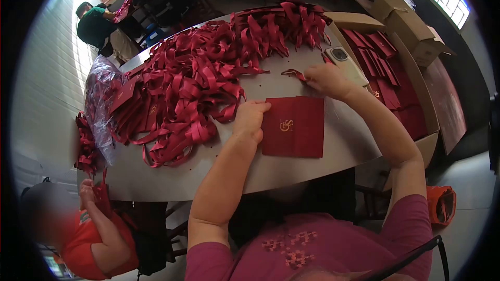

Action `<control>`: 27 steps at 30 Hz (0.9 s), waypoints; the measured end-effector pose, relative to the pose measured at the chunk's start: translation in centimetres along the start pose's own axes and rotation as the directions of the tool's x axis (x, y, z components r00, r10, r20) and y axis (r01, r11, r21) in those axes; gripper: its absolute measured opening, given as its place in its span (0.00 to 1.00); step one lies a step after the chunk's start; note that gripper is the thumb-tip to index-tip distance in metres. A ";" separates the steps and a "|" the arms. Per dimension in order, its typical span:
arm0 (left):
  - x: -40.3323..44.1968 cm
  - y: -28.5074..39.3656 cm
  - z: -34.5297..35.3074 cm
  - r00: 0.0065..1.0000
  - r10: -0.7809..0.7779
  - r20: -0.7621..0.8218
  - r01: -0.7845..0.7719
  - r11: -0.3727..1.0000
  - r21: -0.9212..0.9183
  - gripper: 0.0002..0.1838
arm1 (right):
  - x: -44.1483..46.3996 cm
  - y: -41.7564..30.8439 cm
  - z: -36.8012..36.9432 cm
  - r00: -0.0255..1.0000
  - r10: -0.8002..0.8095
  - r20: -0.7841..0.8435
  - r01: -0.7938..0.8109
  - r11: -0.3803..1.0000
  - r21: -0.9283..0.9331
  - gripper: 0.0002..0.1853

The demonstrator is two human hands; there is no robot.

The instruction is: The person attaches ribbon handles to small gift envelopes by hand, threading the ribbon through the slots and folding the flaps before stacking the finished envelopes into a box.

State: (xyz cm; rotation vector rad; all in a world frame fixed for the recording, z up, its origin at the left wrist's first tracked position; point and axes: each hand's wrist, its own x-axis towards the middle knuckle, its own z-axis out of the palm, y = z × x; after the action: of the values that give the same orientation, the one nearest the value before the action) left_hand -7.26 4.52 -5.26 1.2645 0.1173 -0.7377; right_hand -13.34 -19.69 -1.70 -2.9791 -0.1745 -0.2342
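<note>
A square dark red pouch with a gold emblem point(297, 130) lies on the grey table near its front edge. My left hand point(250, 120) grips its upper left side, thumb on top. Further right and higher, my right hand point(325, 79) is closed on a short piece of red ribbon point(293, 73), whose loose end sticks out to the left. Just right of that hand lies a pale phone point(348, 65). A large heap of red ribbons point(190, 80) spreads to the left of my left hand.
An open cardboard box point(431, 109) at the right holds red pouches. More cartons point(403, 21) stand behind it. Crumpled clear plastic point(101, 99) lies at the table's left. A seated person in orange point(99, 244) is at lower left; another in green point(96, 26) stands farther back.
</note>
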 end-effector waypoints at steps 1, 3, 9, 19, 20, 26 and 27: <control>0.3 -0.2 -0.1 1.000 0.011 -0.005 -0.011 1.000 0.012 0.07 | -0.5 0.8 0.4 1.000 0.008 -0.003 -0.008 1.000 0.002 0.08; 0.7 -0.5 -0.3 1.000 0.017 0.010 -0.017 1.000 0.013 0.08 | -1.2 1.4 0.8 0.985 -0.022 -0.169 0.061 0.972 0.225 0.11; 0.3 -0.1 0.0 1.000 0.008 0.023 -0.008 1.000 0.001 0.10 | 2.7 0.0 1.9 0.975 0.083 -0.205 -0.055 0.989 0.137 0.13; -0.1 0.7 -0.2 0.998 -0.003 0.070 0.018 0.975 -0.219 0.12 | 4.3 -0.1 1.5 0.941 0.325 -0.100 -0.182 0.730 0.659 0.10; -0.5 1.0 0.0 0.998 -0.005 0.067 0.020 0.974 -0.225 0.12 | 3.7 -0.3 0.4 0.929 0.368 -0.043 -0.184 0.558 0.810 0.09; -0.9 1.5 0.0 0.978 -0.004 0.207 0.051 0.974 -0.222 0.13 | -0.3 -4.0 -3.9 0.923 0.379 -0.074 -0.122 0.469 0.875 0.06; -0.8 1.4 0.0 0.977 -0.006 0.215 0.052 0.977 -0.207 0.13 | -0.4 -4.5 -3.2 0.947 0.289 -0.142 -0.018 0.488 0.873 0.05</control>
State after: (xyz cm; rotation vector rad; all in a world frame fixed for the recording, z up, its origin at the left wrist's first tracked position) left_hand -7.14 5.00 -3.75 0.9761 0.0384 -0.8587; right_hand -14.78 -15.78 1.95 -1.8831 0.0258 -0.3886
